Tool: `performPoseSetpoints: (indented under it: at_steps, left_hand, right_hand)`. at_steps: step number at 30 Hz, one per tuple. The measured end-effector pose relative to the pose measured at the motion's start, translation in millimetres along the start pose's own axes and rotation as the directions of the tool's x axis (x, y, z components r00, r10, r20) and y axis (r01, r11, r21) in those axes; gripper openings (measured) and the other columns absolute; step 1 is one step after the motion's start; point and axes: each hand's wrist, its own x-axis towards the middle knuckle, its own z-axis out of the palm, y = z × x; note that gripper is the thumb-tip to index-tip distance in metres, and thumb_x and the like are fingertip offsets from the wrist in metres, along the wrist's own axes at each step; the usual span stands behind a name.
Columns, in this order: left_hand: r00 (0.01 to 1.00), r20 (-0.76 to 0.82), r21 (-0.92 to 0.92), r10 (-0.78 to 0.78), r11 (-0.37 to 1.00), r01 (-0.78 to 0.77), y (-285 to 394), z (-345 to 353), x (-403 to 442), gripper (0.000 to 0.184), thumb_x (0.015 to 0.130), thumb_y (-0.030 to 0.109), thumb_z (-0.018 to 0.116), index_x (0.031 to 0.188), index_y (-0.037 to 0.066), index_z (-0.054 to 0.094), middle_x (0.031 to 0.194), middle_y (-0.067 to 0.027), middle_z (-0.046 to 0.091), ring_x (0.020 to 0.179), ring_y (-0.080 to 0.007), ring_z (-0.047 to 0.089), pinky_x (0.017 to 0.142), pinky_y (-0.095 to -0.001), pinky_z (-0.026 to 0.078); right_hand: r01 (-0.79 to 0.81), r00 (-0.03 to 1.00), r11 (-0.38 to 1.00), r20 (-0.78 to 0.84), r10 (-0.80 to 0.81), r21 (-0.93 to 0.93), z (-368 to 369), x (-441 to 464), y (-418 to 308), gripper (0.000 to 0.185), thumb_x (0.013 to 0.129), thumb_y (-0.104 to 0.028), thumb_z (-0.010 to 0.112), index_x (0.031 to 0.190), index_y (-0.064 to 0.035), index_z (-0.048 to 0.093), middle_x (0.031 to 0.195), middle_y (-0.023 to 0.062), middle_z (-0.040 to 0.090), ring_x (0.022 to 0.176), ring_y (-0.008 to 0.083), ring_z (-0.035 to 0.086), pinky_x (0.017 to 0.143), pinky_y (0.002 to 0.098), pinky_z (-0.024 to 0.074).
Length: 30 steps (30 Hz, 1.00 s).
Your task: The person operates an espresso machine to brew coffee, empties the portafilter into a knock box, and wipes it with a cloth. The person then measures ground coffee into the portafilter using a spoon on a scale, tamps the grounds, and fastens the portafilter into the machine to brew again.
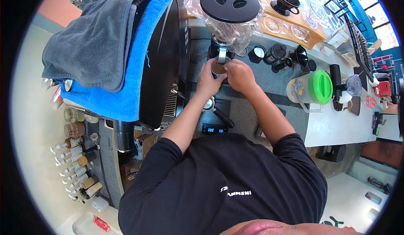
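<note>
Under the spout (221, 54) of the coffee grinder (230, 3), I hold a small dosing cup (218, 68) with brown coffee grounds visible inside. My left hand (207, 80) is wrapped round its left and near side, the thumb across the front. At its right side, the curled fingers of my right hand (240, 76) grip the rim; part of that grip is hidden. Closer to me, a portafilter (221, 117) with a black handle rests on a scale (215, 129) whose blue display is lit.
At left stands a black espresso machine (162, 54) draped with a blue towel (141, 66) and a grey towel (90, 41). Right of the grinder are a small cup of white contents (257, 54), black containers (276, 53) and a green-lidded jug (320, 86). Several pump bottles (75, 165) line the lower left.
</note>
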Motion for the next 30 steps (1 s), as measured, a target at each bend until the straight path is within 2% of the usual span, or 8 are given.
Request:
performPoseSetpoints:
  at_steps: [6,9,12,15,18,21,24,30]
  left_hand:
    - [0.996,-0.059,0.033,0.066,0.997,-0.064,-7,7,-1,0.086,0.085,0.021,0.094,0.156,0.005,0.048,0.151,-0.0217,0.062,0.140,-0.0405,0.063,0.116,-0.0491,0.053]
    - [0.997,-0.015,-0.055,-0.078,0.996,0.077,7,2,-5,0.091,0.084,0.025,0.096,0.157,0.004,0.046,0.149,-0.0223,0.064,0.138,-0.0408,0.065,0.114,-0.0495,0.054]
    - [0.998,-0.033,-0.053,-0.061,0.997,0.059,12,4,-4,0.090,0.084,0.028,0.096,0.157,0.002,0.049,0.147,-0.0224,0.067,0.136,-0.0413,0.066,0.114,-0.0485,0.054]
    - [0.999,-0.036,-0.003,-0.004,1.000,0.004,6,8,-1,0.088,0.085,0.028,0.096,0.156,0.003,0.050,0.145,-0.0223,0.068,0.135,-0.0401,0.067,0.114,-0.0479,0.054]
    - [1.000,0.026,-0.018,-0.007,1.000,0.008,0,6,1,0.093,0.085,0.031,0.096,0.159,0.004,0.046,0.150,-0.0215,0.065,0.136,-0.0411,0.066,0.114,-0.0493,0.053]
    - [0.999,0.046,0.010,0.005,1.000,-0.005,-5,6,3,0.092,0.087,0.029,0.094,0.160,0.002,0.044,0.152,-0.0226,0.063,0.139,-0.0426,0.064,0.117,-0.0503,0.051]
    - [1.000,0.022,0.056,0.009,0.998,-0.010,-8,8,3,0.093,0.089,0.029,0.092,0.162,0.000,0.041,0.155,-0.0256,0.062,0.142,-0.0439,0.061,0.120,-0.0514,0.049]
    - [0.997,0.034,0.010,-0.063,0.998,0.063,8,2,-2,0.097,0.087,0.032,0.094,0.160,-0.001,0.040,0.148,-0.0282,0.066,0.137,-0.0445,0.065,0.115,-0.0516,0.053]
  right_hand:
    - [-0.367,0.922,0.867,0.005,0.388,0.338,-3,10,-2,0.016,0.097,-0.013,0.073,0.103,-0.0004,0.080,0.096,0.0217,0.079,0.091,0.0421,0.078,0.083,0.0475,0.0618]
    - [-0.127,0.966,0.942,-0.177,0.188,0.311,-6,4,-3,0.017,0.100,-0.013,0.071,0.106,0.0001,0.081,0.097,0.0236,0.079,0.093,0.0425,0.078,0.083,0.0471,0.0615]
    - [-0.163,0.967,0.916,-0.126,0.223,0.366,-11,0,-15,0.016,0.101,-0.010,0.069,0.106,0.0011,0.080,0.098,0.0243,0.079,0.093,0.0432,0.077,0.083,0.0476,0.0616]
    - [-0.212,0.969,0.912,-0.044,0.242,0.350,2,-3,-2,0.018,0.102,-0.008,0.070,0.112,0.0035,0.080,0.098,0.0208,0.078,0.089,0.0337,0.078,0.080,0.0409,0.0609]
    - [-0.050,0.976,0.979,-0.198,0.089,0.195,3,-2,4,0.017,0.101,-0.006,0.068,0.109,0.0037,0.079,0.096,0.0210,0.077,0.088,0.0384,0.077,0.079,0.0430,0.0609]
    - [-0.051,0.989,0.975,-0.124,0.080,0.215,-12,-3,-9,0.016,0.098,-0.007,0.068,0.105,0.0012,0.079,0.098,0.0225,0.077,0.093,0.0446,0.075,0.084,0.0502,0.0614]
    - [-0.020,0.999,0.998,-0.037,0.022,0.058,-8,-6,-7,0.015,0.098,-0.007,0.067,0.104,0.0020,0.078,0.099,0.0231,0.077,0.094,0.0443,0.076,0.085,0.0506,0.0615]
    - [-0.078,0.972,0.957,-0.194,0.136,0.279,-13,0,-13,0.017,0.097,-0.007,0.067,0.106,0.0017,0.079,0.099,0.0233,0.078,0.094,0.0448,0.076,0.086,0.0510,0.0614]
